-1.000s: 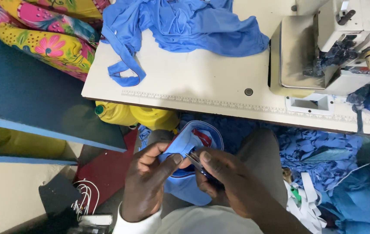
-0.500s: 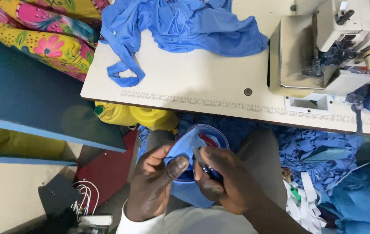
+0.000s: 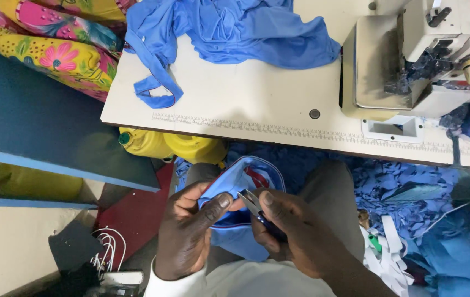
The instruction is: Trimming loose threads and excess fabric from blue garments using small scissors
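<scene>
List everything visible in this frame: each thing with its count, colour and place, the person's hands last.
table: one, cream, across the top
sewing machine: one, off-white, right end of the table
blue cloth: one heap, blue, on the table's far left, a strap trailing toward the near edge
flowered fabric: one bundle, yellow and pink, left of the table
jugs: two, yellow, under the table's near edge
fabric scraps: many, blue, lower right on the floor
white strips: several, white, lower right
cables: one bunch, white, lower left
small garment: one, blue with red trim, over the lap
thread snips: one, metal, at the garment
left hand: pinching the garment
right hand: holding the snips
</scene>
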